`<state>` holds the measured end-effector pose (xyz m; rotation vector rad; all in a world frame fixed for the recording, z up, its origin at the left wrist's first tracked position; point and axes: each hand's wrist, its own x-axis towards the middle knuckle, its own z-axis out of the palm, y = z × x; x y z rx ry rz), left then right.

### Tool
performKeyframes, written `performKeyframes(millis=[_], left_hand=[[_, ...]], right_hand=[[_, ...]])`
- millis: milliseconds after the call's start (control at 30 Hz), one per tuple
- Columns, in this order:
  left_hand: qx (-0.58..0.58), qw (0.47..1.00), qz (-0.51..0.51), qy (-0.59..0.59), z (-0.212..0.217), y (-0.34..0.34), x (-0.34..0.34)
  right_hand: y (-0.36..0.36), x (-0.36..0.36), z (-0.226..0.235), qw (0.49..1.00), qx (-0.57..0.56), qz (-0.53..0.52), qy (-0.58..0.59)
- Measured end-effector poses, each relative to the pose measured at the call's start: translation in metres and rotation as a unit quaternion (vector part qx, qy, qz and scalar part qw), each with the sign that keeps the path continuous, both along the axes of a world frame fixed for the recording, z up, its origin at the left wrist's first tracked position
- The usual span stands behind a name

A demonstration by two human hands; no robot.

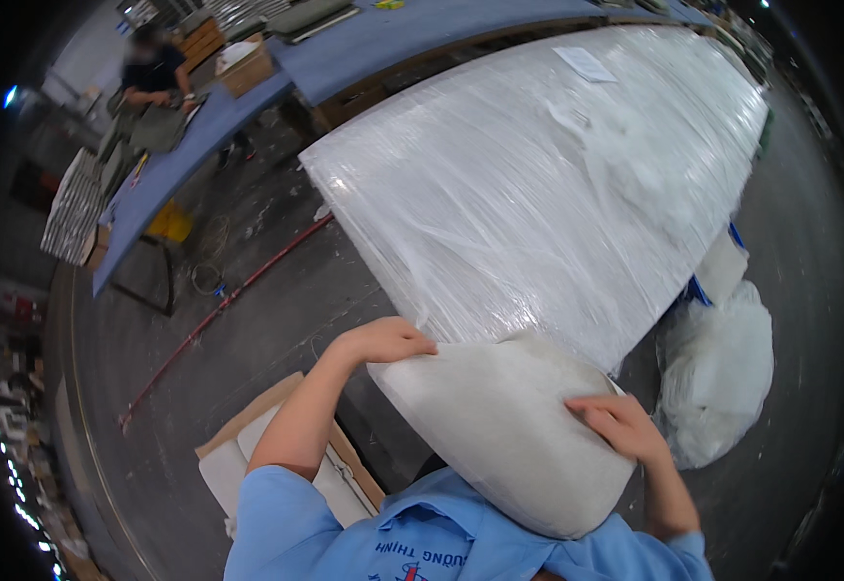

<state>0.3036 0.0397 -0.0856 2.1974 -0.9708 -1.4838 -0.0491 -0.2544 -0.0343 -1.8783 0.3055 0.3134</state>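
A puffy off-white cushion (514,431) lies close against my body, with its far edge next to the plastic-wrapped stack. My left hand (393,341) is closed on its far left corner, the thumb hidden under the fabric. At its right side, my right hand (620,424) grips the fabric with bent fingers, the forefinger lying over the top surface. In front of both hands stands the large stack wrapped in clear plastic film (499,184). A paper sheet (585,64) rests on top of it.
An open carton (359,474) with white pieces sits at lower left. A red pole (228,302) lies on the floor. Bagged white material (717,373) is at the right. A person (156,73) works at the blue table (190,160), far left.
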Motion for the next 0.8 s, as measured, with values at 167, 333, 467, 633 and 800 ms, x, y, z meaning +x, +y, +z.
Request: performKeyframes(millis=[167,333,467,633,800], left_hand=[[-0.224,0.862,0.395,0.226,-0.054,0.063,-0.045],[-0.445,0.533,0.617,0.371,-0.072,0.04,-0.085],[-0.442,0.59,0.624,0.258,-0.009,-0.016,-0.084],[-0.497,0.652,0.559,0.124,-0.01,-0.033,-0.1],[-0.514,0.772,0.373,-0.031,-0.019,-0.035,-0.138]], right_hand=[[0.038,-0.057,0.057,0.942,-0.096,-0.105,-0.304],[0.009,-0.042,0.017,0.884,-0.108,-0.301,-0.341],[-0.076,-0.023,-0.028,0.81,0.14,-0.468,-0.325],[-0.102,0.002,-0.074,0.785,0.123,-0.518,-0.316],[-0.097,-0.016,-0.073,0.781,-0.036,-0.542,-0.308]])
